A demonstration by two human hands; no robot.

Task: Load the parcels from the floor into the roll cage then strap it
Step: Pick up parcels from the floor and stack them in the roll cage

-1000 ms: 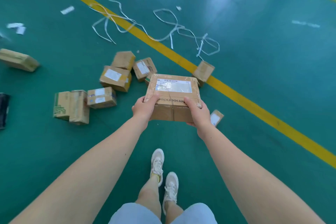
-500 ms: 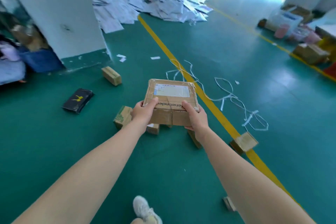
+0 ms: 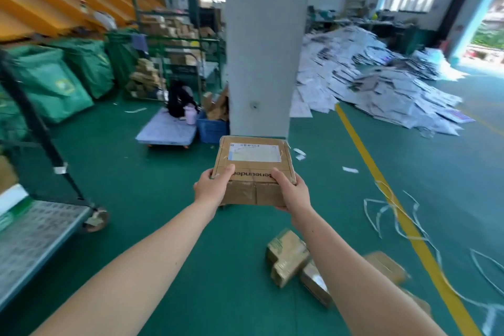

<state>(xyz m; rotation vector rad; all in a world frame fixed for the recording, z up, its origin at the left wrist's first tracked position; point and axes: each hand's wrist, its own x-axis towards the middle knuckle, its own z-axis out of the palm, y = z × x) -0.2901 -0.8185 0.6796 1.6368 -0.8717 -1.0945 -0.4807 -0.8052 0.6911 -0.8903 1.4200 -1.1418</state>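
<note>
Two hands grip one flat cardboard parcel point(image 3: 253, 169), carried level in the air on the near side of the white pillar point(image 3: 261, 49), label up. The left hand point(image 3: 211, 188) clamps its near-left corner and the right hand point(image 3: 293, 191) its near-right corner. Thumbs are on top, other fingers mostly hidden. Hands apart, likely to keep the wide box flat. A wheeled cart point(image 3: 35, 232) with a perforated deck, left of the pillar and nearer, is probably the roll cage; the parcel is not in it yet. More floor parcels point(image 3: 289, 256) lie nearer than the pillar, slightly right, waiting. Loose white strapping point(image 3: 366, 211) lies right of the pillar by the yellow line point(image 3: 364, 155).
</note>
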